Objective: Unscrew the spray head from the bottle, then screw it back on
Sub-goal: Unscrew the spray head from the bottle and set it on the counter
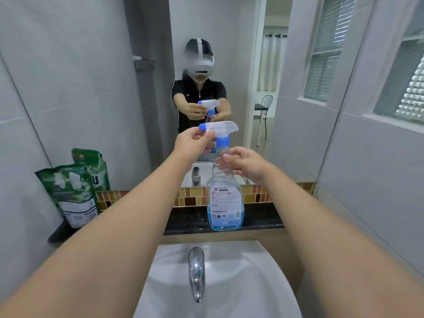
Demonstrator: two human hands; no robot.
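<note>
A clear spray bottle (224, 203) with blue liquid in its lower part stands upright on the dark ledge (263, 220) behind the sink. Its white spray head (221, 128) with blue nozzle and blue collar sits on top of the neck, nozzle pointing left. My left hand (190, 142) pinches the spray head from the left, around the trigger. My right hand (245, 165) wraps the bottle's narrow neck from the right, just under the blue collar. Whether the collar is threaded tight or loose cannot be told.
A white sink (229, 271) with a chrome tap (196, 271) lies below my arms. Two green refill pouches (73, 193) lean on the left of the ledge. A mirror (229, 65) behind reflects a person and the bottle. Tiled walls close in; a window (408, 88) is at right.
</note>
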